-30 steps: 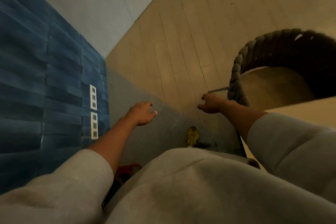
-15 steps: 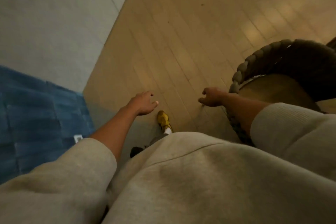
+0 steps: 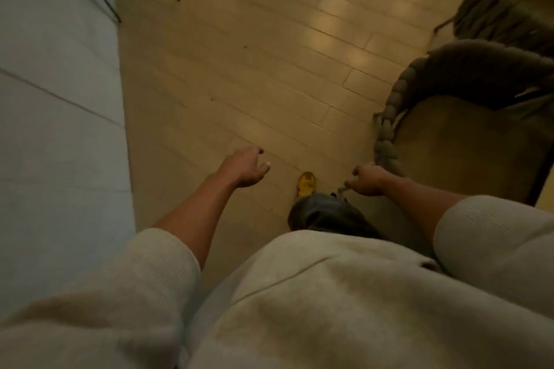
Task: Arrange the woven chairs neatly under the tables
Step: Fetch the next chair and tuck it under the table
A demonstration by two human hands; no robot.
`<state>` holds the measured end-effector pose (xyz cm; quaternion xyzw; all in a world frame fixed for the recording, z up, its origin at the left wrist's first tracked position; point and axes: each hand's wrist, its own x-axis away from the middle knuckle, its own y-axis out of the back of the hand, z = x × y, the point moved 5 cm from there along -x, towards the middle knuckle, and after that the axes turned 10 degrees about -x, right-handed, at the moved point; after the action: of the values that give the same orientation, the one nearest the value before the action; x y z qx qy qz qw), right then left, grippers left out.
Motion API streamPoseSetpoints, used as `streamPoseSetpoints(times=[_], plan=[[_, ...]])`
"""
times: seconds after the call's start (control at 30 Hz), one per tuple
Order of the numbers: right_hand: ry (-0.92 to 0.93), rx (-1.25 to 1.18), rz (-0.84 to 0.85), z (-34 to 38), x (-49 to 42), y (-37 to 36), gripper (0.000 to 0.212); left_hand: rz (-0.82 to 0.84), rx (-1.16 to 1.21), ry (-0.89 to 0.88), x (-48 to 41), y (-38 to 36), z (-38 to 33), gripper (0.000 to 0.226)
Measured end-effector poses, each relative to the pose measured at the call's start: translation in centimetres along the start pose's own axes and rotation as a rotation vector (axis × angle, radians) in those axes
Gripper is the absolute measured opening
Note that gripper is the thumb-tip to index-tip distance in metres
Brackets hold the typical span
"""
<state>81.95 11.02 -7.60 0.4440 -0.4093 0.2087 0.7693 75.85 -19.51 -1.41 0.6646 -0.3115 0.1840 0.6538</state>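
floor point(image 3: 254, 84) seemingly open ahead, woven chair point(image 3: 455, 129) right

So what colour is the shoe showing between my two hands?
Yellow; the shoe shows best in the head view, just left of the woven chair.

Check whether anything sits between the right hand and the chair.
Nothing visible does. The right hand is curled right beside the braided rim of the chair, with only bare floor nearby. Whether it grips the rim is unclear. The left hand hangs free.
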Motion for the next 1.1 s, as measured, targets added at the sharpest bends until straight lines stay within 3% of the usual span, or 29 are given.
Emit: streamPoseSetpoints(times=[0.43,0.77,1.1], plan=[[-0.162,-0.587,-0.119,5.5,-9.4,5.7,0.067,0.065,-0.376,-0.275,-17.9,12.0,-3.1,0.062],[-0.413,-1.006,-0.239,2.9,-10.3,7.5,0.073,0.089,-0.655,-0.685,-27.8,18.6,-14.3,0.062],[-0.781,-1.472,-0.513,5.2,-10.0,6.3,0.070,0.135,-0.900,-1.109,-35.9,23.3,-24.6,0.069]])
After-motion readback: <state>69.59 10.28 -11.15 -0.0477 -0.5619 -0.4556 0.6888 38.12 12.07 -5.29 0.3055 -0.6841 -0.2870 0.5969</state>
